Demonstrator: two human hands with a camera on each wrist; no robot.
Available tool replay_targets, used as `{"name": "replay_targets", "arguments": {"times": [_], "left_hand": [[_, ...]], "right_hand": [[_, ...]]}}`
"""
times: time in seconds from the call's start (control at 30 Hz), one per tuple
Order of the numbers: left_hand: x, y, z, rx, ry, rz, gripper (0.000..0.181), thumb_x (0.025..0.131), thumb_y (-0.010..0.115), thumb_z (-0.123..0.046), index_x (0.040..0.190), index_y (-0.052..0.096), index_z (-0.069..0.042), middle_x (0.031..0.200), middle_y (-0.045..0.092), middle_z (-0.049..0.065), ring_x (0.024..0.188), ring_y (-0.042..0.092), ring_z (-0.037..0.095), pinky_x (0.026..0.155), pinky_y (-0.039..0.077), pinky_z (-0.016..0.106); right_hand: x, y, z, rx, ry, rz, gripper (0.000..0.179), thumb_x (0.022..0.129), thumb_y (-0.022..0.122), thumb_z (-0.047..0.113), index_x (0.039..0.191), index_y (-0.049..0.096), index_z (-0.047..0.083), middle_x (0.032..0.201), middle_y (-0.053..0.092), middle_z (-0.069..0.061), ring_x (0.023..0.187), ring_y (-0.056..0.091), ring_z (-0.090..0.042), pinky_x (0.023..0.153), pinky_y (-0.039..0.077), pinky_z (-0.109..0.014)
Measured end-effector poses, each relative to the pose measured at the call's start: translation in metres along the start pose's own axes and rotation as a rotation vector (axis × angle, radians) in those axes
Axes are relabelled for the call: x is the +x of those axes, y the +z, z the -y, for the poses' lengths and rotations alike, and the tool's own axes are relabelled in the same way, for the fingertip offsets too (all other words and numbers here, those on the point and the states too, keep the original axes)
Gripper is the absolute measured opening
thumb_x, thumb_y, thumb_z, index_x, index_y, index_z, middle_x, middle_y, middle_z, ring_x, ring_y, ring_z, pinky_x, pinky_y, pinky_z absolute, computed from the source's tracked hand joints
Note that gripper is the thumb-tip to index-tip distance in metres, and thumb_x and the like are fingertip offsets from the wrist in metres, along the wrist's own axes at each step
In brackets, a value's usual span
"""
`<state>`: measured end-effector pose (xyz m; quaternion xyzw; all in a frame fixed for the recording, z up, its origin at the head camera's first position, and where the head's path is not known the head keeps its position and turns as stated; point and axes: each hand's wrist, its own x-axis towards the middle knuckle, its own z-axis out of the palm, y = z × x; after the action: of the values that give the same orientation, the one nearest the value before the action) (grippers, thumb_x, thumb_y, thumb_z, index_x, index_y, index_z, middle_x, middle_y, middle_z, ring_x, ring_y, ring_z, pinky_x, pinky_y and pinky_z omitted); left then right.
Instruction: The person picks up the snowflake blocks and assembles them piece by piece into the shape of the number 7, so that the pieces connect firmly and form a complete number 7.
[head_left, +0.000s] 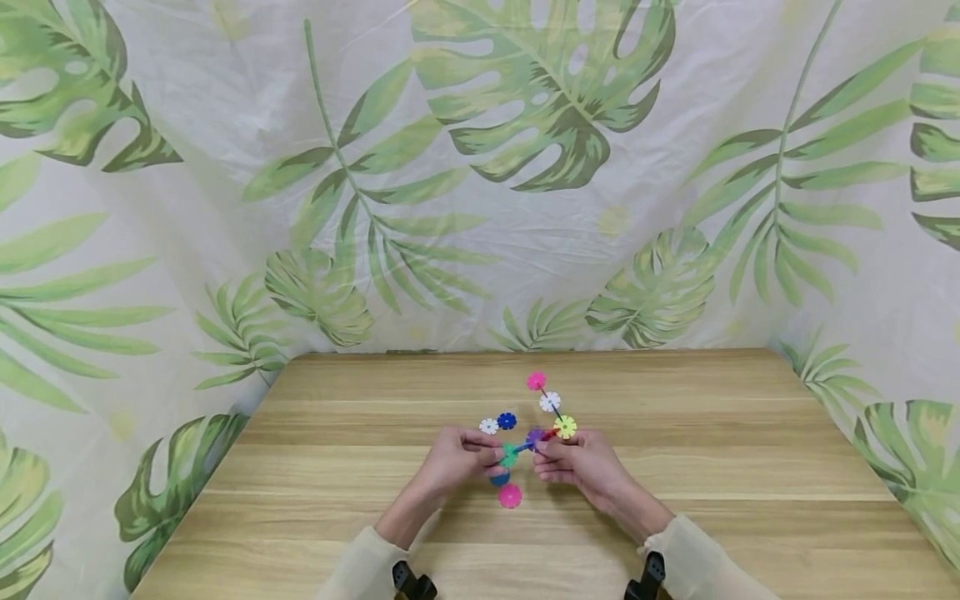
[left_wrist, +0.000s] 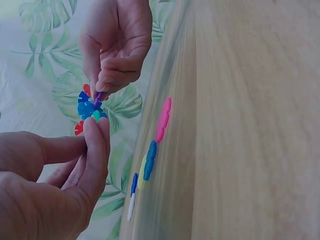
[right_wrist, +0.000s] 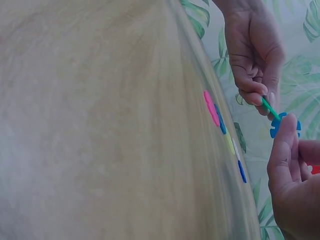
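Note:
My left hand (head_left: 459,454) pinches a green snowflake disc (head_left: 510,455) between thumb and fingers. A blue snowflake disc (head_left: 522,447) joins it edgewise to a purple snowflake disc (head_left: 534,439), which my right hand (head_left: 588,468) pinches. From there the chain of notched plastic discs runs on past a red disc (head_left: 550,434) to a yellow disc (head_left: 566,427). It then bends away through a white disc (head_left: 550,402) to a pink disc (head_left: 536,381). In the right wrist view the green disc (right_wrist: 270,107) is seen edge-on; fingers hide part of the purple one.
Loose discs lie flat on the wooden table (head_left: 315,500): pink (head_left: 510,497) and blue (head_left: 499,478) on the near side, white (head_left: 489,426) and dark blue (head_left: 507,421) beyond. A yellow one (right_wrist: 229,143) shows among them in the wrist views. A leaf-print cloth (head_left: 525,250) hangs behind.

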<state>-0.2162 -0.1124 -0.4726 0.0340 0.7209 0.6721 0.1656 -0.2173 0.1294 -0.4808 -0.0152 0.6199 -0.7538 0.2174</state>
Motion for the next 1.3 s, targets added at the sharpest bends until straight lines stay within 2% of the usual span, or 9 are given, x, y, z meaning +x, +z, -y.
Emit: {"name": "replay_targets", "arguments": {"times": [0.37, 0.57, 0.7, 0.83, 0.93, 1.13, 1.2, 1.3], "left_hand": [[-0.001, 0.003, 0.002, 0.018, -0.001, -0.05, 0.018, 0.097, 0.07, 0.002, 0.112, 0.072, 0.012, 0.094, 0.078, 0.019, 0.073, 0.077, 0.014, 0.078, 0.067, 0.031], [0.0, 0.003, 0.002, 0.013, -0.003, -0.057, 0.019, 0.098, 0.07, -0.001, 0.113, 0.072, 0.011, 0.098, 0.078, 0.019, 0.077, 0.078, 0.015, 0.081, 0.066, 0.032], [0.001, 0.007, 0.002, -0.018, 0.017, -0.034, 0.022, 0.099, 0.07, -0.002, 0.116, 0.072, 0.011, 0.102, 0.079, 0.022, 0.081, 0.079, 0.017, 0.083, 0.066, 0.031], [0.003, 0.011, 0.001, -0.025, 0.049, 0.0, 0.023, 0.099, 0.071, -0.004, 0.117, 0.073, 0.009, 0.106, 0.079, 0.022, 0.085, 0.08, 0.018, 0.083, 0.066, 0.03], [0.004, 0.01, -0.001, 0.031, 0.068, 0.008, 0.024, 0.098, 0.074, -0.009, 0.116, 0.075, 0.006, 0.106, 0.08, 0.02, 0.087, 0.079, 0.021, 0.083, 0.066, 0.033], [0.013, -0.001, -0.002, 0.222, 0.104, 0.006, 0.03, 0.097, 0.077, -0.023, 0.117, 0.077, -0.001, 0.105, 0.079, 0.02, 0.089, 0.076, 0.022, 0.082, 0.066, 0.039], [0.019, -0.008, -0.003, 0.282, 0.139, -0.02, 0.027, 0.097, 0.076, -0.019, 0.116, 0.076, 0.001, 0.103, 0.079, 0.02, 0.086, 0.074, 0.02, 0.078, 0.066, 0.039], [0.029, -0.017, -0.001, 0.403, 0.18, -0.076, 0.022, 0.095, 0.076, -0.011, 0.113, 0.077, 0.002, 0.1, 0.079, 0.017, 0.084, 0.071, 0.017, 0.074, 0.064, 0.033]], "right_hand": [[-0.001, 0.008, -0.002, -0.025, -0.029, -0.002, 0.025, 0.1, 0.067, 0.007, 0.115, 0.066, -0.013, 0.088, 0.079, -0.01, 0.078, 0.078, -0.017, 0.08, 0.067, -0.033], [-0.002, 0.008, -0.002, -0.007, -0.021, -0.002, 0.029, 0.101, 0.068, 0.009, 0.117, 0.065, -0.014, 0.09, 0.08, -0.011, 0.079, 0.079, -0.017, 0.082, 0.067, -0.033], [-0.002, 0.011, -0.003, -0.011, -0.018, 0.037, 0.032, 0.101, 0.068, 0.006, 0.121, 0.063, -0.018, 0.094, 0.08, -0.017, 0.082, 0.08, -0.019, 0.083, 0.067, -0.034], [-0.002, 0.015, -0.004, -0.021, -0.012, 0.07, 0.027, 0.1, 0.068, 0.004, 0.117, 0.068, -0.017, 0.097, 0.08, -0.022, 0.082, 0.081, -0.02, 0.081, 0.067, -0.034], [-0.002, 0.014, -0.004, -0.034, -0.019, 0.067, 0.026, 0.1, 0.068, 0.005, 0.115, 0.07, -0.017, 0.096, 0.08, -0.021, 0.08, 0.081, -0.019, 0.08, 0.067, -0.034], [0.0, 0.007, -0.002, -0.061, -0.047, 0.048, 0.036, 0.099, 0.072, 0.01, 0.118, 0.066, -0.02, 0.09, 0.081, -0.013, 0.08, 0.08, -0.018, 0.08, 0.067, -0.034], [0.0, 0.004, -0.002, -0.061, -0.055, 0.043, 0.035, 0.098, 0.073, 0.01, 0.118, 0.067, -0.018, 0.089, 0.08, -0.012, 0.08, 0.08, -0.019, 0.081, 0.067, -0.035], [-0.001, 0.002, -0.001, -0.059, -0.057, 0.045, 0.031, 0.098, 0.073, 0.01, 0.116, 0.069, -0.015, 0.088, 0.08, -0.011, 0.08, 0.08, -0.019, 0.082, 0.067, -0.035]]}}
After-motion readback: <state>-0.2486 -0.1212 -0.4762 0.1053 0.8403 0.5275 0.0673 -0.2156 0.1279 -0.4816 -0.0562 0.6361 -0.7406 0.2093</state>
